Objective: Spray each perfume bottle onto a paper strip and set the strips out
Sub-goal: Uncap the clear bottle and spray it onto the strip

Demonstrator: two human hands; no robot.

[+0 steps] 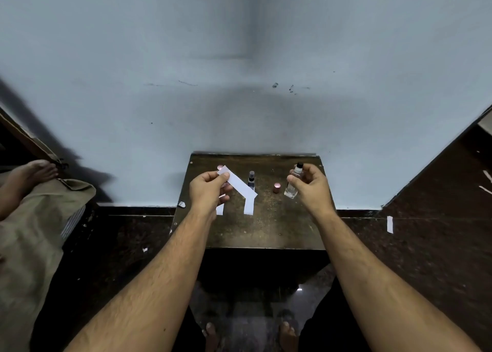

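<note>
White strip (237, 184) pinched in your left hand (208, 192), clear bottle (293, 182) gripped in your right hand (310, 185), both above the table (279, 223): turn the nozzle toward the strip's free end, then press.

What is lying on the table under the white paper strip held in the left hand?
Under the held white paper strip, two white strips lie on the dark table; the left hand partly covers one.

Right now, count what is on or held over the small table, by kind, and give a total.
Perfume bottles: 2, one in the right hand at, one standing.
Pink caps: 2.
Paper strips: 3, one in the left hand at, two lying.
Total: 7.
</note>
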